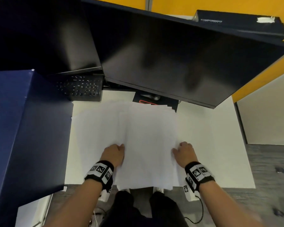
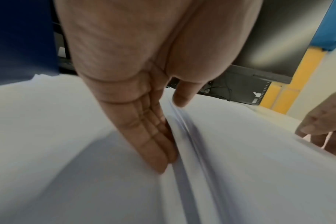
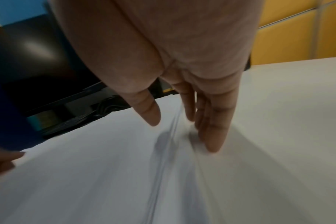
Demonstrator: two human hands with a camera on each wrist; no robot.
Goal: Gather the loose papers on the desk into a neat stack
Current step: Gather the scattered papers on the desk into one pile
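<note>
— Nearest first. Papers (image 1: 147, 136), placed where?

— Found mid-counter (image 1: 211, 145), between the two grips, near end at the front edge, perhaps just past it. Not squared yet: fanned at the far end, with more sheets (image 1: 95, 128) spread flat to the left, seemingly partly under the pile.

— And the grips?

— Saw the left grip (image 1: 115, 152) unclenched, fingers (image 2: 148, 136) straight and together, set edge-on against the pile's left side, thumb over the top. Saw the right grip (image 1: 184, 151) likewise straight-fingered, fingers (image 3: 215, 121) against the right side, thumb hovering above. Held nothing, either one; pressed only.

— Why so?

— Judged as a squeeze from both sides, to drive the long edges flush. Kept the thumbs above, probably, to stop sheets buckling upward.

— Further out?

— Plain white counter, likely smooth enough for paper to slide. Beyond the pile, noted a black mat (image 1: 154, 100) reached by the fanned ends, a keyboard (image 1: 82, 87) far left, a dark monitor (image 1: 170, 59) overhead. Blue box (image 1: 23, 128) just beside the left sheets. Yellow wall (image 1: 170, 4) behind, grey floor (image 1: 269, 161) to the right.
</note>
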